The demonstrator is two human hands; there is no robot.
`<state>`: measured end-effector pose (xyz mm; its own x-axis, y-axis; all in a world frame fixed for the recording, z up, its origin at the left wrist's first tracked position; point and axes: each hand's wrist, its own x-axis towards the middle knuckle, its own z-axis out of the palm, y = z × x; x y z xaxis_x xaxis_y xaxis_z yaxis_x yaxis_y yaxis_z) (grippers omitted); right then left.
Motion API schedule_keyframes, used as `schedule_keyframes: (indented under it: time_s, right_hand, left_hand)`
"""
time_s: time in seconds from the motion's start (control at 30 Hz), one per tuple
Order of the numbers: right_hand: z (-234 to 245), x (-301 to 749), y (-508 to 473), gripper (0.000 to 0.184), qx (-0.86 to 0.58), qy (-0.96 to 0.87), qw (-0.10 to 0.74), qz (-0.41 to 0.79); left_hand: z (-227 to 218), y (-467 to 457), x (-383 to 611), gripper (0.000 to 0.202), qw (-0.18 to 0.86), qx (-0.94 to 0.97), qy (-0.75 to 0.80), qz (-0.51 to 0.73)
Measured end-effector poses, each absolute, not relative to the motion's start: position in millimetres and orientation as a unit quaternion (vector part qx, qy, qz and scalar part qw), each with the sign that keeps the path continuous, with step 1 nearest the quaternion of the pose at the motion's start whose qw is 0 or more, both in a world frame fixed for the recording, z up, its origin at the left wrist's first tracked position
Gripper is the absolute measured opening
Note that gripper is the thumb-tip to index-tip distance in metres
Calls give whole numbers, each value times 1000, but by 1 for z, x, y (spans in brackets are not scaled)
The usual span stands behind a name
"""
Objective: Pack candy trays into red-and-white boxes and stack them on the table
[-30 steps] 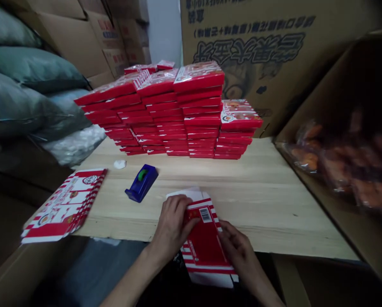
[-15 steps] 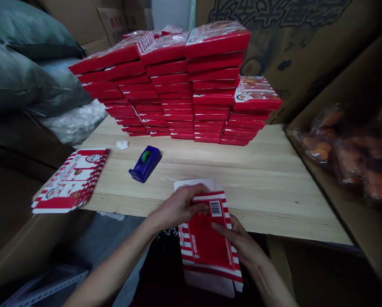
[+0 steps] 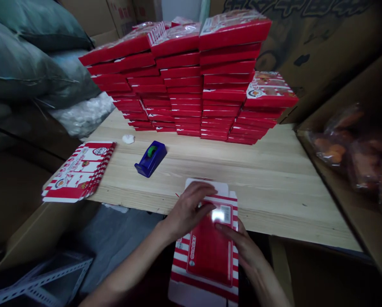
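Between my hands, at the table's front edge, is a red-and-white striped cardboard box (image 3: 210,256) with white end flaps showing at its far and near ends. My left hand (image 3: 191,209) grips its far left part, fingers bent over the far end by the white flap. Along the right side, my right hand (image 3: 238,238) holds the box with the thumb on the red face; its other fingers are hidden behind. Light glares off the face near the barcode. A blue tape dispenser (image 3: 151,160) with a green core stands on the table to the left.
Tall stacks of red boxes (image 3: 184,85) line the table's back. Flat striped cartons (image 3: 79,172) lie at the left edge, near a small white crumpled piece (image 3: 128,139). Bagged orange-brown items (image 3: 354,157) sit in a large carton at right. Stuffed sacks (image 3: 27,64) are piled at left.
The view has shifted a little, so the table's things appear further right or lower left. The box is tilted differently, its face now catching glare. Both hands still hold it.
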<state>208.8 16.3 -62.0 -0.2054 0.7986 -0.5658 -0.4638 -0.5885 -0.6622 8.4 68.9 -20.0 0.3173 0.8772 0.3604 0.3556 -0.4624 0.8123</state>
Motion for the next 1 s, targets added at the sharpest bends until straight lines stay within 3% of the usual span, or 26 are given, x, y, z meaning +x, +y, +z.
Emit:
schedule_keyframes:
  time_s: [0.07,0.13,0.3,0.4,0.53,0.73,0.87,1.0]
  right_hand:
    - [-63,214,18,60,-491,-135,447,735]
    - [-63,222,20,61,-516,-105,463,713]
    - [-64,224,24,54,-524,-134,434,720]
    - [-66,219,25,53,-496,-155,431,738]
    - [-63,217,28,51,-493,-167,438,733]
    - [-55,219,29,53,-489,-193,444,726]
    - [-57,227,28,55,-437,-198,455,750]
    - [-60,231,37,70,-316,-243,454,797]
  left_hand:
    - [-26,57,5,51,254,710,480,447]
    - [-32,39,3,55,266,654,551,445]
    - [-44,6,21,57,507,528,530,428]
    - [-48,7,31,65,569,434,518,469]
    - [-46,14,35,62,588,397,520,475]
    - [-39,16,38,39,632,385,498,452]
    - [-42,24,31,44,663,339,477,467]
    - [-52,35,25,54,682,298,453,490]
